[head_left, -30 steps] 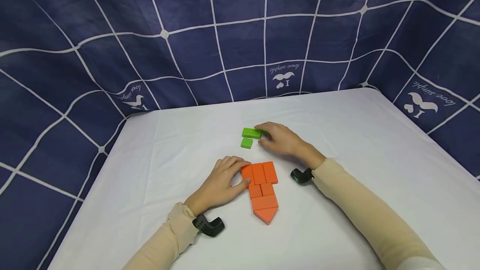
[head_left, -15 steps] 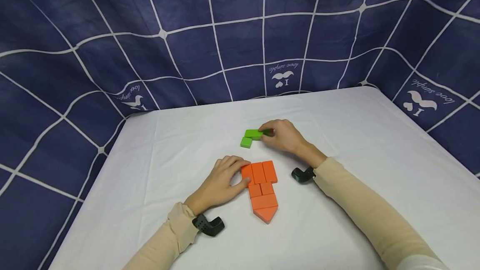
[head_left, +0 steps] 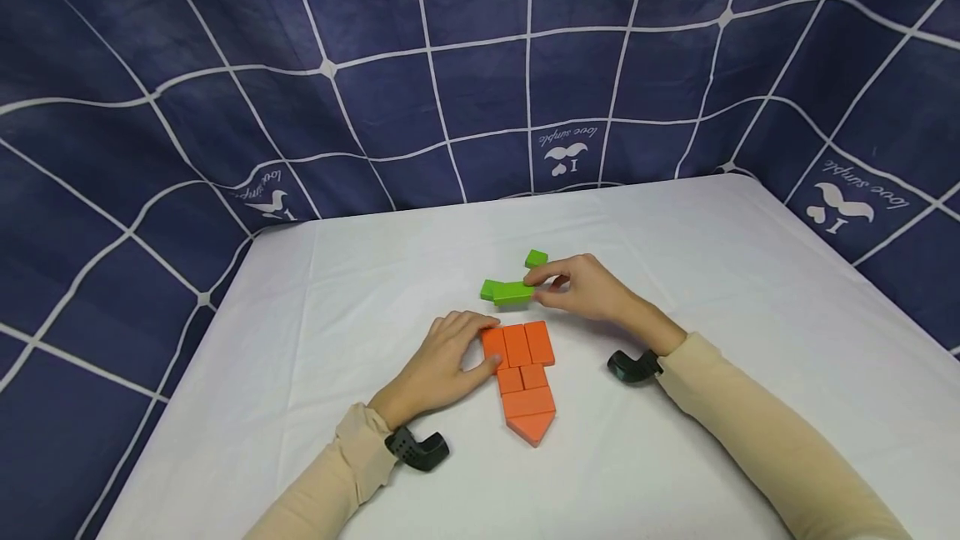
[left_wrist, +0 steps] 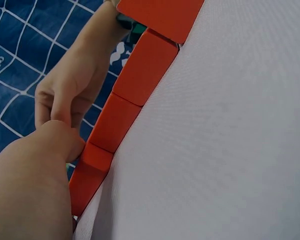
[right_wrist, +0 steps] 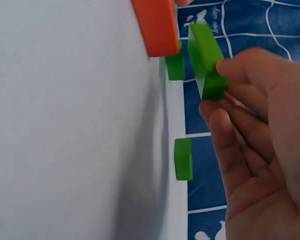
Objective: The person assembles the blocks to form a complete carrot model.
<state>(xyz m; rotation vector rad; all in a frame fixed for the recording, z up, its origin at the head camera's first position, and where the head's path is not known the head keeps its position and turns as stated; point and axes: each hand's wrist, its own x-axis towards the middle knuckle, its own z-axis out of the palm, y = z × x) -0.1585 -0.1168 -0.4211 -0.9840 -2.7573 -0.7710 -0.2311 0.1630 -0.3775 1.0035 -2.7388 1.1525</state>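
My right hand point(head_left: 585, 286) pinches one end of a long green block point(head_left: 513, 293) between thumb and fingers. In the right wrist view that green block point(right_wrist: 206, 62) is lifted off the white cloth. One small green block point(head_left: 489, 288) shows partly behind it, and another small green block point(head_left: 536, 258) lies farther back. My left hand point(head_left: 438, 365) holds the leftmost orange block point(head_left: 492, 343), index finger at its far end and thumb at its near end. This block belongs to a flat figure of several orange blocks, with a pointed orange block point(head_left: 531, 427) nearest me.
A white cloth point(head_left: 360, 273) covers the table. Dark blue curtains point(head_left: 480, 82) with white grid lines hang behind and at both sides. A black wrist device point(head_left: 417, 450) sits on the left wrist, another black wrist device point(head_left: 633, 367) on the right.
My right hand has picked up the long green block and brought it nearer the orange figure. The farther small green block has come into view. My left hand stays where it was.
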